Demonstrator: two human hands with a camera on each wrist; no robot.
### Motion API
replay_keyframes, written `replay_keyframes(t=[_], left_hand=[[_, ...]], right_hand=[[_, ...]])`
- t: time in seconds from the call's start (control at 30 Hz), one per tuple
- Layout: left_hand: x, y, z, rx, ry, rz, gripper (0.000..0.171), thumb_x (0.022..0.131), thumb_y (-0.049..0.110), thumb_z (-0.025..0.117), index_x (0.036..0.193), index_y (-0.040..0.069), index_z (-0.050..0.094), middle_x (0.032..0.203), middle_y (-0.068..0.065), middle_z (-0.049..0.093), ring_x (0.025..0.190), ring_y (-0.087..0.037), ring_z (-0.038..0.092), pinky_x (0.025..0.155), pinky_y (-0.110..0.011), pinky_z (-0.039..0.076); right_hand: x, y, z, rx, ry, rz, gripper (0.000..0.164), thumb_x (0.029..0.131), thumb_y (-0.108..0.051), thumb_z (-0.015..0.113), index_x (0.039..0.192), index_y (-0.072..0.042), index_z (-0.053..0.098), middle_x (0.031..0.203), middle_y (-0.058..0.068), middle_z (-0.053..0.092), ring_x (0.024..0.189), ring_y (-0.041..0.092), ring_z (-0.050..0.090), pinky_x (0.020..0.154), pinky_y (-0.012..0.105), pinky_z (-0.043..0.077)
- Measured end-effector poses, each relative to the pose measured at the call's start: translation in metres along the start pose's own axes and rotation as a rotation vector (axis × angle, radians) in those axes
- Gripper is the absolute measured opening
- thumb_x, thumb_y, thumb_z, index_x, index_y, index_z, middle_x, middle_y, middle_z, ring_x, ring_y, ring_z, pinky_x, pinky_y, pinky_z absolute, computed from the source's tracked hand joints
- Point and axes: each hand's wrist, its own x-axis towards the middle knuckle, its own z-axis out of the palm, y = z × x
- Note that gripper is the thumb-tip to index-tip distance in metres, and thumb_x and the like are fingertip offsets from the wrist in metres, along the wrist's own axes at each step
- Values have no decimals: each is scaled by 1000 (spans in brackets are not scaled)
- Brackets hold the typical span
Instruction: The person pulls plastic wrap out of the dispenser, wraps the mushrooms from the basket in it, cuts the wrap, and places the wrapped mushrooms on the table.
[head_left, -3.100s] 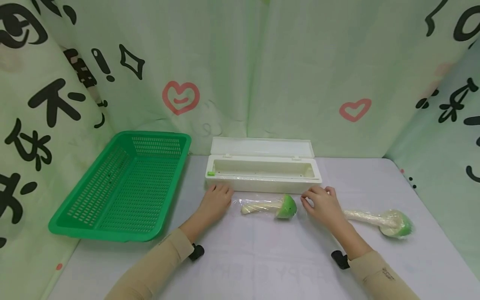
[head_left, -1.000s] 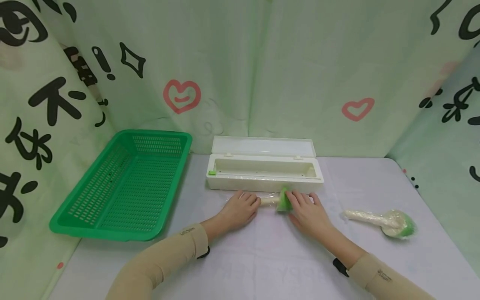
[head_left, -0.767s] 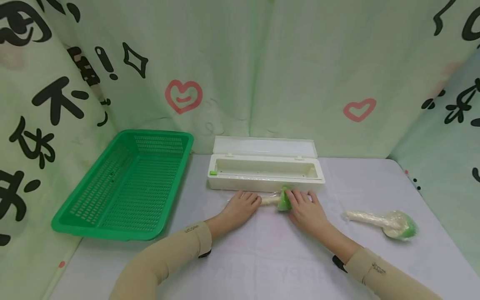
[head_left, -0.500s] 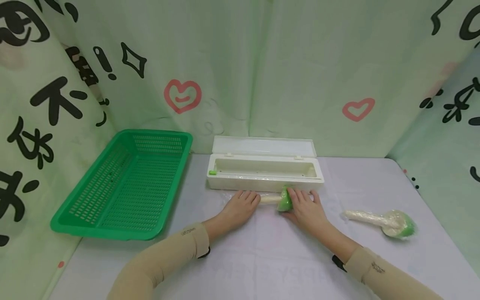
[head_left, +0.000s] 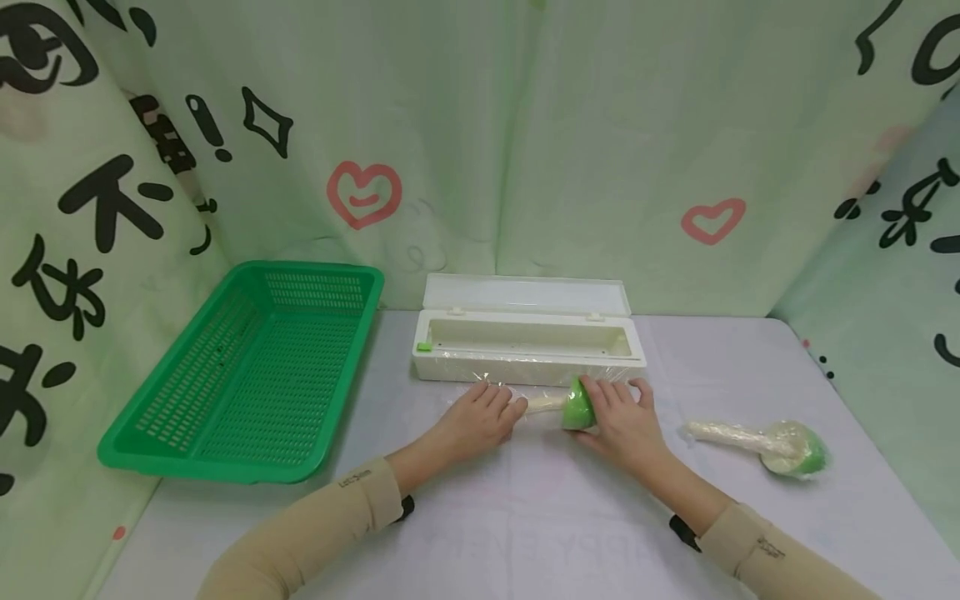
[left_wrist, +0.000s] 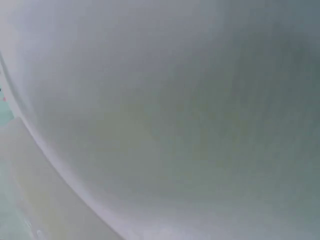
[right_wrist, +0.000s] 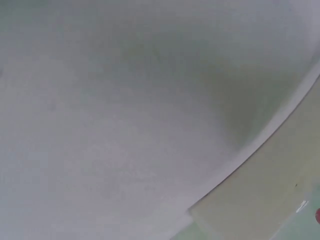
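In the head view a utensil with a green rounded head (head_left: 577,407) and a cream handle lies on the white table, with clear plastic film about it. My left hand (head_left: 478,419) curls over the handle and holds it, hiding its far end. The right hand (head_left: 621,419) grips the green head from its right side, thumb below and fingers above. Just behind both hands stands a long white cling film dispenser (head_left: 528,369), its lid raised and a green slider at its left. Neither wrist view shows the hands or the utensil.
A green perforated basket (head_left: 300,471) stands on the left of the white table (head_left: 517,533). To the right lies a second utensil (head_left: 787,446), wrapped in film, with a cream handle and green end. Printed curtains (head_left: 585,167) hang close behind and at the sides.
About three seconds ago both hands were apart from the utensil, one on each side. They have since closed in and taken hold of it. Lately the green head has shifted slightly right and nearer.
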Motion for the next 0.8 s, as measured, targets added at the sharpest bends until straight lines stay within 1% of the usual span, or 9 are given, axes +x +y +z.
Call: replay_keyframes(t=[0.07, 0.17, 0.23, 0.27, 0.3, 0.4, 0.5, 0.63, 0.8], left_hand=[[1, -2, -1, 34, 43, 16, 27, 81, 30, 52, 99, 11, 47, 79, 0, 50, 73, -16, 53, 76, -31, 44], [1, -4, -1, 91, 92, 27, 40, 76, 43, 56, 99, 11, 49, 79, 0, 51, 72, -16, 52, 74, -32, 43], [0, -4, -2, 129, 120, 19, 42, 75, 46, 56, 99, 12, 51, 80, 0, 52, 73, -15, 52, 74, -32, 43], [0, -5, -2, 153, 131, 9, 39, 77, 44, 56, 100, 13, 52, 80, 1, 52, 73, -15, 52, 74, -32, 43], [0, -6, -2, 175, 140, -4, 34, 79, 41, 54, 100, 14, 53, 81, 2, 52, 73, -15, 52, 74, -32, 42], [-2, -11, -3, 220, 160, -39, 16, 89, 27, 46, 100, 18, 55, 82, 3, 53, 74, -14, 52, 74, -31, 41], [-1, -19, -4, 234, 185, -50, 20, 97, 20, 36, 99, 18, 56, 81, 3, 53, 73, -14, 51, 74, -31, 40], [4, -31, -8, 235, 247, -27, 24, 98, 23, 34, 98, 16, 57, 77, 3, 53, 70, -14, 51, 73, -31, 41], [17, -45, -21, 242, 295, -2, 21, 95, 22, 39, 94, 13, 58, 70, 3, 51, 64, -14, 48, 69, -29, 39]], right_hand=[[2, 2, -2, 2, 23, -23, 71, 65, -48, 66, 114, 1, 50, 87, 14, 56, 78, 31, 52, 80, 51, 27], [5, 3, -7, -11, 59, -47, 66, 81, -56, 45, 116, 1, 50, 87, 14, 56, 79, 31, 53, 80, 51, 28], [7, 4, -10, -26, 73, -54, 69, 87, -59, 33, 116, 0, 50, 88, 14, 56, 79, 30, 53, 80, 51, 29], [9, 5, -11, -30, 80, -57, 70, 88, -60, 28, 117, 0, 50, 88, 14, 56, 79, 30, 54, 80, 50, 29], [10, 6, -12, -34, 86, -59, 71, 88, -60, 27, 117, 0, 49, 88, 14, 56, 79, 30, 54, 80, 50, 29], [14, 8, -16, -35, 116, -63, 70, 88, -59, 29, 117, 0, 51, 86, 14, 57, 76, 31, 55, 78, 50, 30], [20, 10, -21, -41, 153, -75, 68, 86, -58, 34, 114, 1, 53, 81, 14, 57, 70, 32, 55, 76, 50, 31], [30, 14, -30, -66, 174, -97, 68, 84, -58, 36, 111, 1, 55, 76, 14, 57, 66, 31, 55, 75, 51, 32], [43, 21, -40, -90, 163, -121, 68, 84, -59, 35, 108, 1, 56, 73, 13, 57, 64, 30, 52, 76, 52, 33]])
